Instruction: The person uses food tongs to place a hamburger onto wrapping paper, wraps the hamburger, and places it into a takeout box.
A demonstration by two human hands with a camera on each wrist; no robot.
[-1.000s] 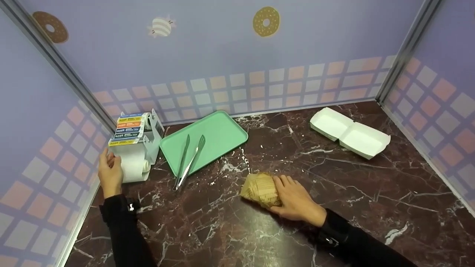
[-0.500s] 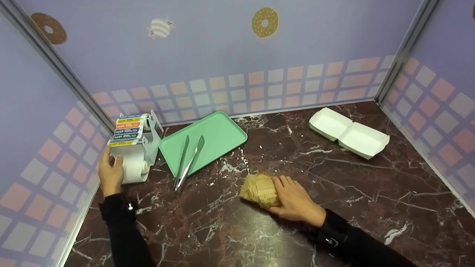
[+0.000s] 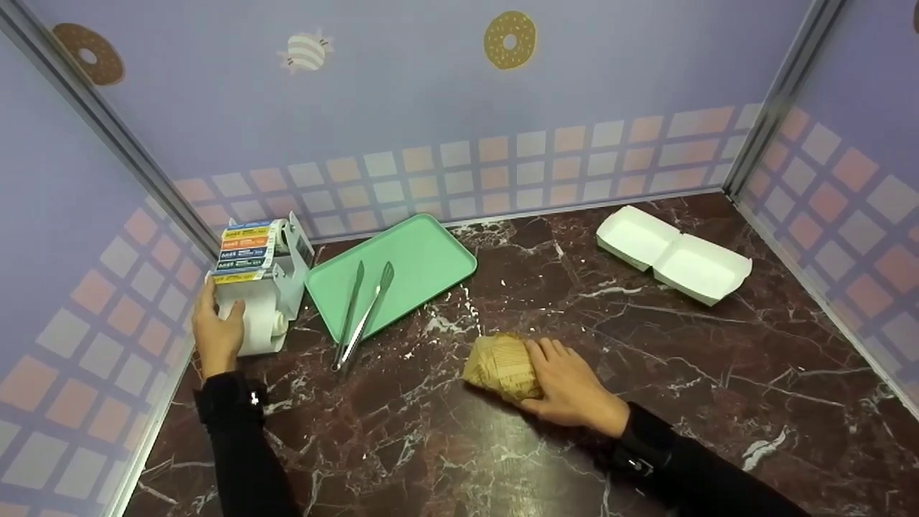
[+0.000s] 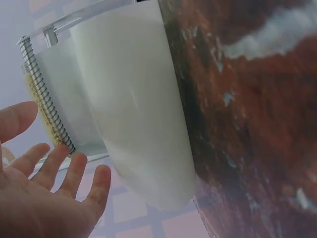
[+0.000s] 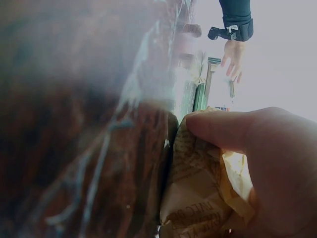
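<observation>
My right hand point(image 3: 574, 388) grips a bundle wrapped in brown printed paper point(image 3: 500, 366), low on the marble-look table. In the right wrist view the thumb presses on the crinkled wrapper point(image 5: 193, 193); what is inside is hidden. My left hand point(image 3: 219, 335) is at the near left side of a label dispenser point(image 3: 294, 283) loaded with several colored label rolls point(image 3: 244, 251). Below these hangs a wide white roll point(image 3: 256, 316). The left wrist view shows the fingers point(image 4: 74, 173) spread and slightly bent, with fingertips close to a spring-wound rod point(image 4: 47, 99) beside the white roll.
A green tray point(image 3: 431, 251) lies right of the dispenser, with metal tongs point(image 3: 366, 316) across it, their joined end over the near edge. At the back right an open white clamshell box point(image 3: 671, 253) sits. Patterned walls point(image 3: 431, 108) bound the table at the back and sides.
My left hand's fingers have straightened and moved slightly up and in toward the dispenser's front edge. My right hand stays on the wrapped bundle. The head view has shifted slightly.
</observation>
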